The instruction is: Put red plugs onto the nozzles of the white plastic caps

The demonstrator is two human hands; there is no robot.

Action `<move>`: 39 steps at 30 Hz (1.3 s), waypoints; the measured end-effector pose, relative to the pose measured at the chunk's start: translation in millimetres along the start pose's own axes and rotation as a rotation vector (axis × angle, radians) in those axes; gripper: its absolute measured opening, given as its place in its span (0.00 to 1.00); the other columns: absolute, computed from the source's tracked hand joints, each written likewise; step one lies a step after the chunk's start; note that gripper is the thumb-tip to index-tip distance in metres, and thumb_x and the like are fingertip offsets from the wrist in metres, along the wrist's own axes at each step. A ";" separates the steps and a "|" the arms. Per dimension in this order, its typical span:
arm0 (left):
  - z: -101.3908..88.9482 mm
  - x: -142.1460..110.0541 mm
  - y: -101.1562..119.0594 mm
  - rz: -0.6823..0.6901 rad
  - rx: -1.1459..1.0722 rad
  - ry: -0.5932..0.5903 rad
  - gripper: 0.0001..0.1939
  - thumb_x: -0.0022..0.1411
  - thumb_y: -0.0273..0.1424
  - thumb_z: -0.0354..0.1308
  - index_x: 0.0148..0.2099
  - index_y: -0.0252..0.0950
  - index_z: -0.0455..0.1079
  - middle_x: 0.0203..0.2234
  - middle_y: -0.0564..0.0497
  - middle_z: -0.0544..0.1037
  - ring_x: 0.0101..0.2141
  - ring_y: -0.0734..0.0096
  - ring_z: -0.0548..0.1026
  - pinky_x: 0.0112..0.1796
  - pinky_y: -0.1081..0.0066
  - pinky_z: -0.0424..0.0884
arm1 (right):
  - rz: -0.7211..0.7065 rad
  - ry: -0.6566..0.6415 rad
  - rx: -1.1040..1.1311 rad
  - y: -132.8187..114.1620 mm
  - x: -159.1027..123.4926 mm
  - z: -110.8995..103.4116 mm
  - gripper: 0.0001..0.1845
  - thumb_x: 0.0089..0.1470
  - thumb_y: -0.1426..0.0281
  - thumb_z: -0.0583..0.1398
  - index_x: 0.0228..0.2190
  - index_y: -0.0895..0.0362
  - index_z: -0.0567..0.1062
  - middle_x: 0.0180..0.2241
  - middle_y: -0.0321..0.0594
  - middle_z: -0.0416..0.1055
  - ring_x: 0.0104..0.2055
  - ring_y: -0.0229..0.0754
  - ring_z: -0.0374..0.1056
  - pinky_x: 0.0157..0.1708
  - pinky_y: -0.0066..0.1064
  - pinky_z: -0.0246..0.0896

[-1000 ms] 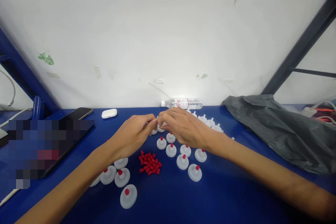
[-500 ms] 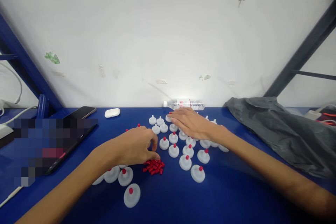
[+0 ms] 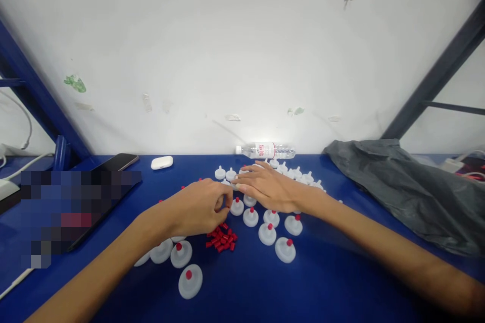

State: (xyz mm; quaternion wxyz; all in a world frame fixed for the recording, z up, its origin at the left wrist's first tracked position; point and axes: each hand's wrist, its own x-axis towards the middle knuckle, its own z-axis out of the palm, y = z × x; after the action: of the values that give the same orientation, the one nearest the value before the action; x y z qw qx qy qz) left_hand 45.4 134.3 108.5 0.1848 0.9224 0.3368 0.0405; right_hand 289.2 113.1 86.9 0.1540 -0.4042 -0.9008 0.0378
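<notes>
My left hand (image 3: 202,207) is closed in a pinch just above a small pile of red caps (image 3: 223,240). A hint of red shows at its fingertips, apparently one red cap, mostly hidden. My right hand (image 3: 271,186) reaches over a group of white round discs with upright nozzles (image 3: 250,217), palm down, fingers stretched out and slightly apart. Its fingertips are close to an uncapped disc (image 3: 225,182); I cannot tell if they touch it. Discs with red caps on their nozzles stand in front, such as one disc (image 3: 190,282) near the left forearm. The right hand hides several discs.
A clear plastic bottle (image 3: 275,150) lies along the wall. A white earphone case (image 3: 162,162) and a phone (image 3: 119,161) rest at the back left, beside a blurred dark device (image 3: 102,212). A grey plastic bag (image 3: 397,192) covers the right side of the blue table (image 3: 242,292).
My left hand has lifted slightly off the red pile, its fingertips now higher. My right hand has drawn a little nearer and to the left, uncovering the bottle's label.
</notes>
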 end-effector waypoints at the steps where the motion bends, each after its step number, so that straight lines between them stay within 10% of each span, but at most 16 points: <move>1: -0.4 0.7 -1.0 0.006 -0.015 0.040 0.04 0.65 0.28 0.63 0.35 0.37 0.74 0.23 0.59 0.73 0.24 0.73 0.67 0.29 0.70 0.61 | -0.002 0.005 0.005 0.1 0.2 0.0 0.27 0.79 0.56 0.46 0.55 0.50 0.81 0.60 0.40 0.79 0.69 0.61 0.67 0.72 0.62 0.55; 12: -3.4 10.3 -16.3 0.013 -0.122 0.484 0.07 0.69 0.34 0.60 0.42 0.39 0.79 0.26 0.57 0.80 0.22 0.73 0.72 0.33 0.66 0.67 | -0.010 0.229 0.031 -12.0 -1.7 -16.1 0.10 0.74 0.63 0.58 0.53 0.54 0.72 0.50 0.44 0.78 0.45 0.50 0.77 0.46 0.46 0.74; 24: 2.5 14.0 -17.0 0.136 -0.230 0.524 0.13 0.74 0.43 0.60 0.45 0.42 0.81 0.38 0.54 0.85 0.31 0.70 0.77 0.35 0.67 0.70 | -0.049 0.283 0.054 -18.8 -3.2 -14.3 0.10 0.71 0.66 0.62 0.49 0.47 0.65 0.48 0.45 0.79 0.50 0.57 0.78 0.45 0.52 0.78; 39: 3.6 14.0 -13.8 0.147 -0.174 0.513 0.18 0.77 0.42 0.51 0.37 0.40 0.75 0.28 0.53 0.77 0.29 0.66 0.73 0.34 0.65 0.64 | -0.111 0.366 0.049 -19.9 -3.3 -7.7 0.12 0.70 0.77 0.53 0.42 0.46 0.62 0.43 0.41 0.75 0.46 0.50 0.77 0.40 0.45 0.82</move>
State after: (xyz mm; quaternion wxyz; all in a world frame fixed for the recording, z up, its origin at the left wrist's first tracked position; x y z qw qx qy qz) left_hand 48.5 151.8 99.4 0.1683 0.8846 0.3000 0.3148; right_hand 279.3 96.9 97.2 0.3270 -0.3503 -0.8774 -0.0230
